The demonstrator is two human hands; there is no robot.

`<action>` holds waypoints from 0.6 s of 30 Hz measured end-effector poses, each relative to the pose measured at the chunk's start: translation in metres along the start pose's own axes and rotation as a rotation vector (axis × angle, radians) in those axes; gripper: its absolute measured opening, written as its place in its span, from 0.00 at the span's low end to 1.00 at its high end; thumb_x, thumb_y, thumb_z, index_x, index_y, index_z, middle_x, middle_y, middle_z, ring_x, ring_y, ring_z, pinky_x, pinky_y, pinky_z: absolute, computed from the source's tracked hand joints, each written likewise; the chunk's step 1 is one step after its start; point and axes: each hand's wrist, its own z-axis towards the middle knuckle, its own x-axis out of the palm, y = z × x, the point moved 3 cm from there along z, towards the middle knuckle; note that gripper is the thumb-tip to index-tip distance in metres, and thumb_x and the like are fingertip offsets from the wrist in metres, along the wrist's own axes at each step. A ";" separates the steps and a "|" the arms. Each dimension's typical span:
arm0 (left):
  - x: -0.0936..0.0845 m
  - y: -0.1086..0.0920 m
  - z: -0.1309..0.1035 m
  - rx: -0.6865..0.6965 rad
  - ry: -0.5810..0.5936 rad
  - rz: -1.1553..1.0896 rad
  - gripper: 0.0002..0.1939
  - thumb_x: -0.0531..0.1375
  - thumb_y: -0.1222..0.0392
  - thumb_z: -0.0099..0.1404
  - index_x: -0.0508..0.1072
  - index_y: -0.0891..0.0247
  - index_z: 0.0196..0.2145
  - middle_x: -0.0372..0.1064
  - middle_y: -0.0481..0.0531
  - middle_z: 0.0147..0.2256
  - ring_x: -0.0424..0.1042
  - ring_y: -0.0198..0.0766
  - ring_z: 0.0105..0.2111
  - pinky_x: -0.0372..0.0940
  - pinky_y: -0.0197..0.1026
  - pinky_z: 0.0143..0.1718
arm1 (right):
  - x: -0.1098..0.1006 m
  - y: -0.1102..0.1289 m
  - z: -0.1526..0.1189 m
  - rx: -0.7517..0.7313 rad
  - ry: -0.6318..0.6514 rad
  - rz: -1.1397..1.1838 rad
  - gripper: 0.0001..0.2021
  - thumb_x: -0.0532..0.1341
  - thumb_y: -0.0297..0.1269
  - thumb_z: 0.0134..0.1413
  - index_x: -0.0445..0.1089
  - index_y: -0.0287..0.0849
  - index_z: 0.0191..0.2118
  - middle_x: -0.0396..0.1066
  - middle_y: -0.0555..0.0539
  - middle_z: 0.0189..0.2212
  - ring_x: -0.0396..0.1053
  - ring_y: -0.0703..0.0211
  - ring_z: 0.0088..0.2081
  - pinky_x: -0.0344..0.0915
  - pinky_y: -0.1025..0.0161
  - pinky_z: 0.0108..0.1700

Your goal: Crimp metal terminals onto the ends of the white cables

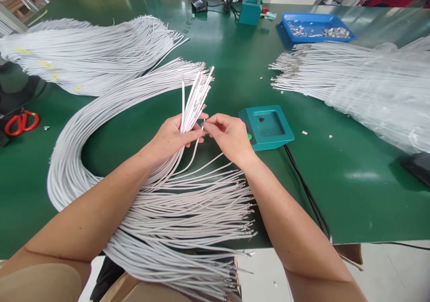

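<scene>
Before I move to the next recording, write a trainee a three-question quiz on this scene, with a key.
1. Multiple choice: what does the left hand hold?
A) a black cable
B) a bundle of white wires
C) a teal box
2. True or false: the blue tray contains small silvery pieces.
3. Fill in the blank: the red-handled scissors lie toward the person's ____ side.

Key: 1. B; 2. True; 3. left
</scene>
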 end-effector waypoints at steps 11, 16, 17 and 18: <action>-0.007 0.007 0.009 -0.194 -0.026 0.020 0.25 0.68 0.58 0.56 0.76 0.67 0.51 0.76 0.52 0.29 0.75 0.37 0.32 0.64 0.35 0.28 | -0.014 0.003 0.002 -0.323 0.136 -0.959 0.07 0.59 0.33 0.62 0.72 0.36 0.43 0.76 0.41 0.37 0.67 0.48 0.42 0.57 0.51 0.55; -0.006 0.003 0.010 -0.273 -0.044 0.138 0.23 0.67 0.58 0.56 0.77 0.66 0.49 0.79 0.53 0.32 0.77 0.39 0.34 0.68 0.37 0.31 | -0.023 -0.005 0.008 -0.260 0.286 -0.944 0.06 0.58 0.25 0.59 0.72 0.38 0.37 0.75 0.44 0.32 0.66 0.52 0.36 0.60 0.55 0.50; -0.006 0.003 0.011 -0.284 -0.045 0.153 0.21 0.67 0.58 0.55 0.78 0.67 0.47 0.79 0.54 0.33 0.77 0.40 0.34 0.69 0.37 0.30 | -0.025 -0.007 0.008 -0.269 0.280 -0.927 0.08 0.56 0.23 0.58 0.72 0.38 0.37 0.75 0.44 0.32 0.66 0.52 0.36 0.60 0.55 0.50; -0.005 0.004 0.011 -0.290 -0.043 0.168 0.20 0.67 0.58 0.55 0.78 0.67 0.46 0.80 0.54 0.34 0.77 0.40 0.34 0.69 0.37 0.30 | -0.026 -0.008 0.007 -0.277 0.267 -0.913 0.10 0.55 0.21 0.58 0.72 0.39 0.37 0.75 0.44 0.33 0.65 0.52 0.36 0.60 0.56 0.49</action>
